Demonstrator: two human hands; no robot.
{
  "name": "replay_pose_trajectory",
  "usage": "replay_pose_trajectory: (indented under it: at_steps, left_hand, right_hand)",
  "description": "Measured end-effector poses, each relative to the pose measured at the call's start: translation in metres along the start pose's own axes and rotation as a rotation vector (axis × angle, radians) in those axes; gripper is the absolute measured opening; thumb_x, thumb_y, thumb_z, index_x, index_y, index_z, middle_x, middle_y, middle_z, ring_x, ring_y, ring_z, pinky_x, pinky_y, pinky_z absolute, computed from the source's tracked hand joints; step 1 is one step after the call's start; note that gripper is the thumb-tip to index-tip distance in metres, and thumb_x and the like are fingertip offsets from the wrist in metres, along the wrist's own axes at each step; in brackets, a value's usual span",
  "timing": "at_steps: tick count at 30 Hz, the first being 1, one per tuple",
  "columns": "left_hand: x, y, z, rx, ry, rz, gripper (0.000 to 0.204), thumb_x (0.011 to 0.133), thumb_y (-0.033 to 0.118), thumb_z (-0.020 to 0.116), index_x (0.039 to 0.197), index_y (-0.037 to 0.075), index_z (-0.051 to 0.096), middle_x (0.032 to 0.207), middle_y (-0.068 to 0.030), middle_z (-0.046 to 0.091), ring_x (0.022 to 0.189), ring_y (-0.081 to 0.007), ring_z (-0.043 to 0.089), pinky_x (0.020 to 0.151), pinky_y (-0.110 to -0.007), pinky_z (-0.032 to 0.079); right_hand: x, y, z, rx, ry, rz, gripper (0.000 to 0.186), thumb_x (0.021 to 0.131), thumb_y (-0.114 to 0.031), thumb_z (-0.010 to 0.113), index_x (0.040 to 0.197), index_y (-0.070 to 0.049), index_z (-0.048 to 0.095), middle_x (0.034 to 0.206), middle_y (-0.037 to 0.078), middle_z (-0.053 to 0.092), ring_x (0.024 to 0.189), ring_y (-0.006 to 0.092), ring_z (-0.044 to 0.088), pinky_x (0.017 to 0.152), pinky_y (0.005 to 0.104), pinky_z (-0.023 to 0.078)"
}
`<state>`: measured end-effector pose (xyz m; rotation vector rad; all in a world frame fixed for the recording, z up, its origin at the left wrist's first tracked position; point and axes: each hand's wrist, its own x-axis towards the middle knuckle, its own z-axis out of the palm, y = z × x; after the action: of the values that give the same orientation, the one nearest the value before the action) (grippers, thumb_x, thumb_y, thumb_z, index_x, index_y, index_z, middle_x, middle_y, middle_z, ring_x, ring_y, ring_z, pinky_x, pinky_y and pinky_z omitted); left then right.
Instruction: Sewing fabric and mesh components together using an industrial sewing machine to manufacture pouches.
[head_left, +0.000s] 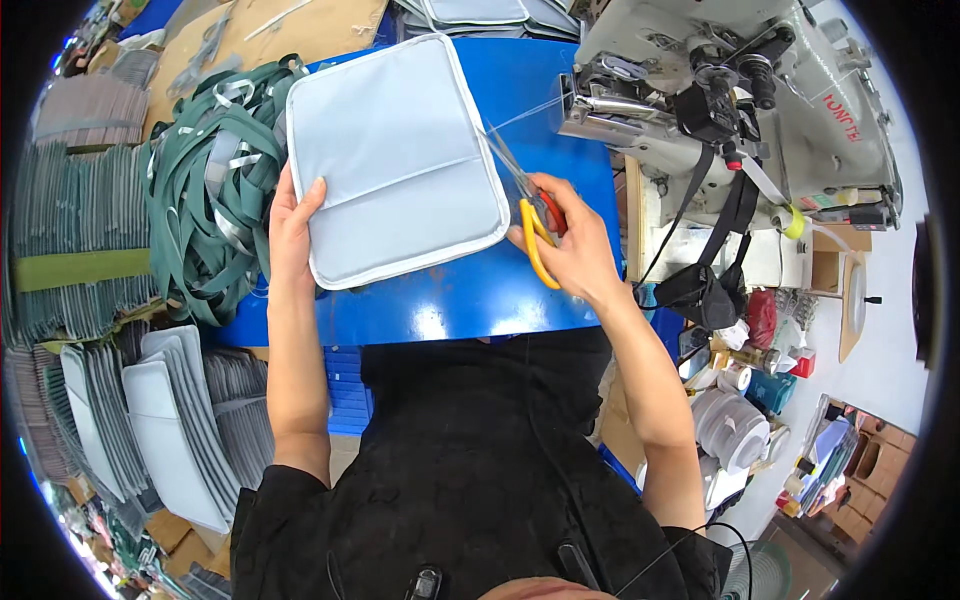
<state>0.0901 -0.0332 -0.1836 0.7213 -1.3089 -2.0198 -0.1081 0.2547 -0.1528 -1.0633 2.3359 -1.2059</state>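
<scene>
Grey panel (400, 140) pinched in my left hand (292, 230), scissors (528, 222) gripped in my right hand (578, 243) — slipping blades could nick the trim (467, 95).

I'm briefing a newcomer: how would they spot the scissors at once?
Start at the blue tabletop, then the pale grey panel held over it. Beside that panel's right edge, in the right hand's grip, are the scissors, the only thing there with yellow-and-red handles.

Got a glossy blue worktable (420, 312) running from the middle up to 12 o'clock, bright light (432, 322) glaring off its near edge, plus a plain whitish wall (892, 335) over at 3 o'clock, kinda bowed by the fisheye.
</scene>
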Motion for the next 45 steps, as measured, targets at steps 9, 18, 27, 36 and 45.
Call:
replay_pose_trajectory:
  at_steps: [9, 18, 27, 36, 45]
  left_hand:
    - [0.106, 0.029, 0.038, 0.243, -0.088, 0.091, 0.061, 0.095, 0.016, 0.070, 0.151, 0.002, 0.049, 0.141, -0.0109, 0.063, 0.126, -0.0221, 0.060, 0.109, -0.035, 0.045]
    - [0.342, 0.102, 0.089, 0.037, 0.311, 0.152, 0.065, 0.092, 0.023, 0.074, 0.148, 0.003, 0.048, 0.133, -0.0140, 0.063, 0.114, -0.0261, 0.063, 0.089, -0.047, 0.057]
    - [0.009, -0.055, 0.065, 0.828, -0.361, 0.436, 0.023, 0.090, 0.008, 0.074, 0.112, 0.006, 0.075, 0.107, -0.0094, 0.074, 0.087, -0.0190, 0.070, 0.069, -0.030, 0.055]
    - [-0.101, 0.004, -0.030, 1.136, 0.113, 0.478, 0.015, 0.087, 0.004, 0.076, 0.102, 0.006, 0.078, 0.101, -0.0088, 0.075, 0.079, -0.0198, 0.072, 0.067, -0.029, 0.055]
    - [-0.045, 0.106, -0.124, 1.588, 0.728, 0.742, 0.031, 0.085, 0.020, 0.080, 0.113, 0.010, 0.075, 0.098, -0.0064, 0.069, 0.066, -0.0204, 0.060, 0.067, -0.034, 0.052]
  right_hand:
    - [-0.048, 0.034, 0.007, 0.286, 0.028, 0.287, 0.054, 0.088, -0.008, 0.084, 0.137, -0.001, 0.060, 0.089, -0.005, 0.059, 0.078, 0.0042, 0.053, 0.068, 0.0212, 0.045]
    - [-0.155, 0.078, 0.039, 0.370, 0.091, 0.404, 0.054, 0.091, -0.006, 0.081, 0.139, 0.001, 0.058, 0.080, -0.008, 0.052, 0.069, 0.0020, 0.047, 0.061, 0.0191, 0.037]
    - [-0.122, 0.084, 0.022, -0.077, 0.129, 0.333, 0.058, 0.089, -0.019, 0.080, 0.135, -0.004, 0.049, 0.075, 0.010, 0.067, 0.065, 0.0248, 0.066, 0.063, 0.0376, 0.051]
    - [-0.076, 0.092, 0.028, -0.363, 0.290, 0.057, 0.057, 0.089, -0.008, 0.073, 0.142, 0.001, 0.055, 0.121, 0.022, 0.062, 0.115, 0.0390, 0.059, 0.101, 0.0452, 0.048]
    - [-0.105, 0.115, 0.048, -0.423, 0.319, -0.036, 0.035, 0.090, -0.009, 0.074, 0.125, -0.006, 0.072, 0.124, 0.016, 0.059, 0.117, 0.0341, 0.058, 0.102, 0.0426, 0.046]
